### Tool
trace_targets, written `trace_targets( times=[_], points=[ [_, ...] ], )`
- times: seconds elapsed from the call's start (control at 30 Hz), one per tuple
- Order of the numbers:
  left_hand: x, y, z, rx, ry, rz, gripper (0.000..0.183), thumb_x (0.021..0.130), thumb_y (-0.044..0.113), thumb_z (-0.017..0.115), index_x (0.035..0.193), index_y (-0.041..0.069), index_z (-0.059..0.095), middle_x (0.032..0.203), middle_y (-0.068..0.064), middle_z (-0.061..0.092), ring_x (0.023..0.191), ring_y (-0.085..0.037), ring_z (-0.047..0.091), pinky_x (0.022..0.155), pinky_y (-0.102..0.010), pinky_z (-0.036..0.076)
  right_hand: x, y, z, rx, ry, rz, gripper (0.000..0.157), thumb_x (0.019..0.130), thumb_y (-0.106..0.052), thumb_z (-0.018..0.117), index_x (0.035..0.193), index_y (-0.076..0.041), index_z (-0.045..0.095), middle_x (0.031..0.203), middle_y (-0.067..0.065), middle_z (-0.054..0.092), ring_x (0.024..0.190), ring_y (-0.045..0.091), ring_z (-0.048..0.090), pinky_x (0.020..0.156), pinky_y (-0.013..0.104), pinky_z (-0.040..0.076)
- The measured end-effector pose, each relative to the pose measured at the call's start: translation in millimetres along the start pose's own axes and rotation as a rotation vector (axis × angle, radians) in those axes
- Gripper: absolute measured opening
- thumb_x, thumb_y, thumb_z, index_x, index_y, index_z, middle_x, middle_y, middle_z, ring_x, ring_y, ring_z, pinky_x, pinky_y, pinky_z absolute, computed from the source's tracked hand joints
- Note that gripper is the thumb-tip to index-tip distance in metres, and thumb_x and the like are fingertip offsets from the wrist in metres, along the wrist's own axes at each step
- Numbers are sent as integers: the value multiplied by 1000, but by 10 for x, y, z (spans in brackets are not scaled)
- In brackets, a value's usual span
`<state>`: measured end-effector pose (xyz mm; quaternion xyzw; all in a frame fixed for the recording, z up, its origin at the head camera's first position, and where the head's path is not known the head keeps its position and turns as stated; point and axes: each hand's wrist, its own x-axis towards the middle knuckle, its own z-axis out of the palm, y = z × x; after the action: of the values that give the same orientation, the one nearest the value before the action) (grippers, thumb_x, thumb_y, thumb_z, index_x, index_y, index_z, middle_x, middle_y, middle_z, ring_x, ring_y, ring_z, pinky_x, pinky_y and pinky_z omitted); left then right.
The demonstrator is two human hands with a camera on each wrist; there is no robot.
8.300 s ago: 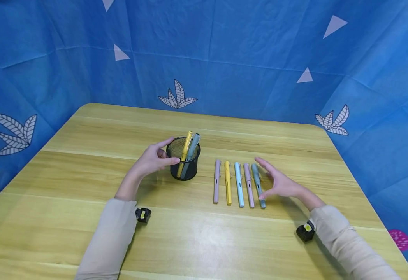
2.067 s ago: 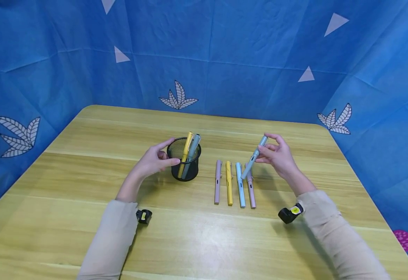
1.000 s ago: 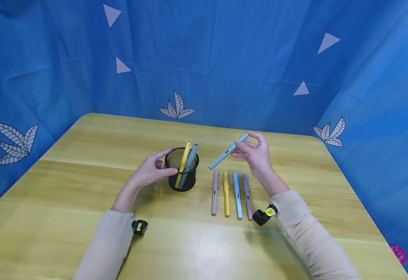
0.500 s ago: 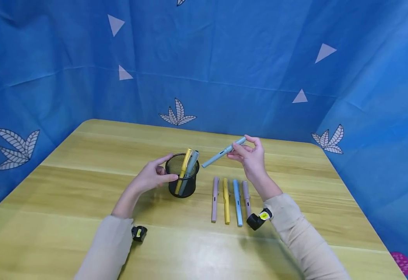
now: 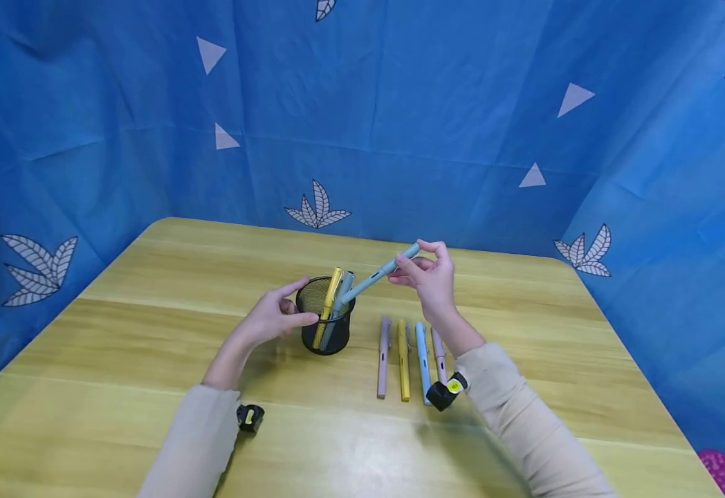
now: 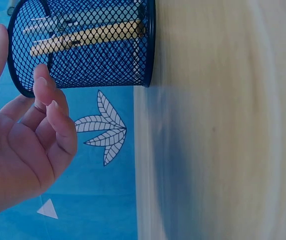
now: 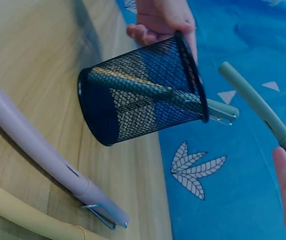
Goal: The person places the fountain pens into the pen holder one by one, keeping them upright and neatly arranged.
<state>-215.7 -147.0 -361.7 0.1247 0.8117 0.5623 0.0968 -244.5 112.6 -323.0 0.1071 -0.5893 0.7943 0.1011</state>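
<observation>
My left hand (image 5: 269,319) holds the rim of a black mesh pen holder (image 5: 340,337) between thumb and index finger, the other fingers curled beside it. A yellow pen (image 5: 335,282) and a grey-blue pen (image 5: 346,279) lean inside, clips upward. My right hand (image 5: 429,282) pinches another grey-blue pen (image 5: 371,279) near its cap. That pen slants down leftward, its lower end overlapping the holder's rim in the head view. The right wrist view shows this pen (image 7: 252,100) beyond the holder's mouth, apart from it.
Lying side by side on the wooden table (image 5: 151,332) are a purple pen (image 5: 384,360), a yellow pen (image 5: 404,366), a light blue pen (image 5: 423,353) and another purple pen (image 5: 438,346), partly hidden by the right wrist camera (image 5: 443,394). A blue patterned curtain (image 5: 437,187) surrounds the table.
My right hand picked the grey-blue pen from the row's right end, lifted it and carried it left to the holder. My left hand has stayed at the rim. The head view has tilted upward.
</observation>
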Motion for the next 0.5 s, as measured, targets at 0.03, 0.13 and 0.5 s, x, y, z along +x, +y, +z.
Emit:
trace_targets(
  times=[0.03,0.13,0.5],
  points=[
    [-3,-4,6,-2,-1,0,77,78,20,70,142,14,28,57,-2,39,47,-14,37,48,-29,40,-10,13,10,-16,-4,-13,35,83,6,57,112,-1,39,71,6,62,58,19,63,59,35,52],
    [-8,-15,12,-2,-1,3,77,78,20,70,142,13,27,57,-2,39,46,-14,38,48,-30,41,-26,50,47,-55,-27,-50,36,83,7,57,113,3,39,72,6,61,58,18,63,58,35,52],
    [-3,-4,5,-7,-10,15,77,78,21,70,142,15,27,56,-1,38,45,-13,37,47,-29,39,-11,98,162,-177,-114,-173,31,83,8,57,111,6,43,84,28,59,61,17,63,59,38,52]
  ],
)
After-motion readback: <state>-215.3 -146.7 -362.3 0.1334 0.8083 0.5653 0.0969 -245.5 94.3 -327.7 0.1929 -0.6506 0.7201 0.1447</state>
